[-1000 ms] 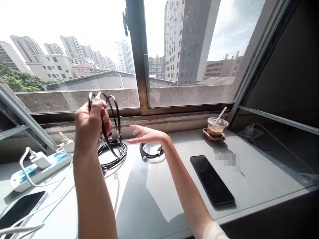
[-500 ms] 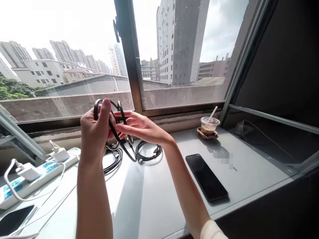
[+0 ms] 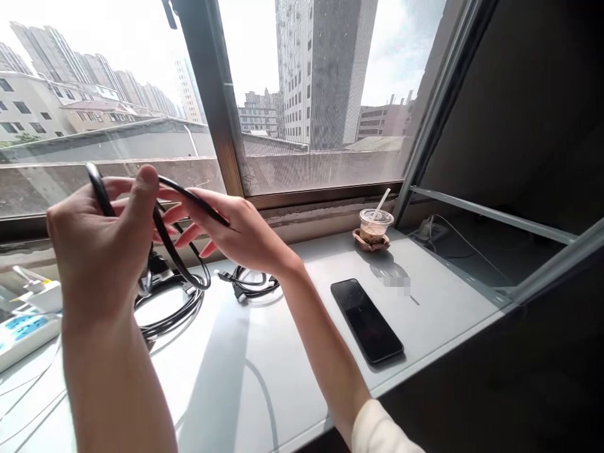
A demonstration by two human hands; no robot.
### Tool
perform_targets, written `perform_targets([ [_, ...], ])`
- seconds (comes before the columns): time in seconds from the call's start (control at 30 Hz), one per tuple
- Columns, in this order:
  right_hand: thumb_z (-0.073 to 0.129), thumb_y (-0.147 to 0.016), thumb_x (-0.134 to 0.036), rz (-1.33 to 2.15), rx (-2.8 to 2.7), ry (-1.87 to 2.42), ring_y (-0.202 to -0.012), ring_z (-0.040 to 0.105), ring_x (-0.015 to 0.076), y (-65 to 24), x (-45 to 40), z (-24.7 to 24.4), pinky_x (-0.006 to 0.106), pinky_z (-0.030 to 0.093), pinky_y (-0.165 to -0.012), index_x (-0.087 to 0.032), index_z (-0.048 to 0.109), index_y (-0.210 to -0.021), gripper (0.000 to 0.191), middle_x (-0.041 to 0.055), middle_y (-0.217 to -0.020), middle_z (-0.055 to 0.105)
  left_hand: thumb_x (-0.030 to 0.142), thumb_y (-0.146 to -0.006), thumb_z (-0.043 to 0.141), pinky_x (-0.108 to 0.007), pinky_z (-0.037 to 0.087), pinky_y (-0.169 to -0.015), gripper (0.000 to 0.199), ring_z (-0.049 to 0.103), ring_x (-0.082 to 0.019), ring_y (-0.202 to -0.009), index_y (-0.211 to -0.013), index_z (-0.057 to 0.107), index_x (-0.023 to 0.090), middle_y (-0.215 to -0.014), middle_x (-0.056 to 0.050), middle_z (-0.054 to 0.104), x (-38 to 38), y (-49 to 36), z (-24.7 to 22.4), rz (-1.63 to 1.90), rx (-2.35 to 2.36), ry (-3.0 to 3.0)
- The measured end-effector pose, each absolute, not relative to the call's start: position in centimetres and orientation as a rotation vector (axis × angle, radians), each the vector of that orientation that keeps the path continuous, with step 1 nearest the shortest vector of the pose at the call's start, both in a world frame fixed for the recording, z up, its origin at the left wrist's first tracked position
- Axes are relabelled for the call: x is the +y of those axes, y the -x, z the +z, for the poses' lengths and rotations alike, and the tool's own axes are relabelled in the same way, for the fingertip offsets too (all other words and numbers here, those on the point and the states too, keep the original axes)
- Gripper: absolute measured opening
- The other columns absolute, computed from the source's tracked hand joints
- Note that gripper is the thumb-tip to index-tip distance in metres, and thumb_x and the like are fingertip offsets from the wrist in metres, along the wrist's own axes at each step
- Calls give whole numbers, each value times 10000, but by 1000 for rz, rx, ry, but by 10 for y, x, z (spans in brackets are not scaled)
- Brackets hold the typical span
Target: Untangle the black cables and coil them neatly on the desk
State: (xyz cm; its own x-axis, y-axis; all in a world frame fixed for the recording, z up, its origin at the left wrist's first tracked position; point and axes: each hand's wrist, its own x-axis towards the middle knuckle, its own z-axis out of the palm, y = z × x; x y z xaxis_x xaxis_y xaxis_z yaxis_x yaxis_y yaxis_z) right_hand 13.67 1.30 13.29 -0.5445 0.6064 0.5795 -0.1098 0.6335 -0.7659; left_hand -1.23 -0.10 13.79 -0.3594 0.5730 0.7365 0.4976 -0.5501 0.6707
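The larger coil and smaller coil already lie near the table's back edge, while my left hand clamps the loosely looped cable, not yet set down, above it, my right hand's fingers spread.

Held cable — smooth, glossy plastic

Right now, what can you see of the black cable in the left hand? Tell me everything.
The black cable is smooth, slightly glossy and looks rubber- or plastic-coated. It is bent into loose loops, held above the white desk. The left hand grips it between thumb and fingers. One loop hangs below that grip, and another strand runs across to the right hand, which it seems to touch; that hand's fingers are loosely spread. The cable's ends cannot be made out for certain.
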Motion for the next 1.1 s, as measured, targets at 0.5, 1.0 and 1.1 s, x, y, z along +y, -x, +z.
perform_targets([
  [0.5,362,-958,-431,649,-1362,745,-547,600,43,-189,31,130,142,437,-406,-203,570,-1203,394,49,-1046,639,386,-746,714,-149,355,-306,348,540,-84,-404,-953,656,113,-671,-26,627,-6,32,152,2041,1134,-1447],
  [1.0,536,-880,-403,347,-1515,674,-493,455,64,-174,-1,139,193,336,-414,-204,710,-1027,303,-14,-627,565,239,-992,241,-207,54,-276,276,104,-66,-245,-886,492,198,-331,100,240,-4,10,150,1892,904,-1556],
  [1.1,564,-861,-372,524,-1728,561,-538,472,57,-162,-6,139,182,356,-444,-179,735,-969,279,-15,-636,566,199,-988,222,-191,86,-274,263,110,-67,-249,-900,469,190,-340,109,248,5,1,147,2005,792,-1578],
])
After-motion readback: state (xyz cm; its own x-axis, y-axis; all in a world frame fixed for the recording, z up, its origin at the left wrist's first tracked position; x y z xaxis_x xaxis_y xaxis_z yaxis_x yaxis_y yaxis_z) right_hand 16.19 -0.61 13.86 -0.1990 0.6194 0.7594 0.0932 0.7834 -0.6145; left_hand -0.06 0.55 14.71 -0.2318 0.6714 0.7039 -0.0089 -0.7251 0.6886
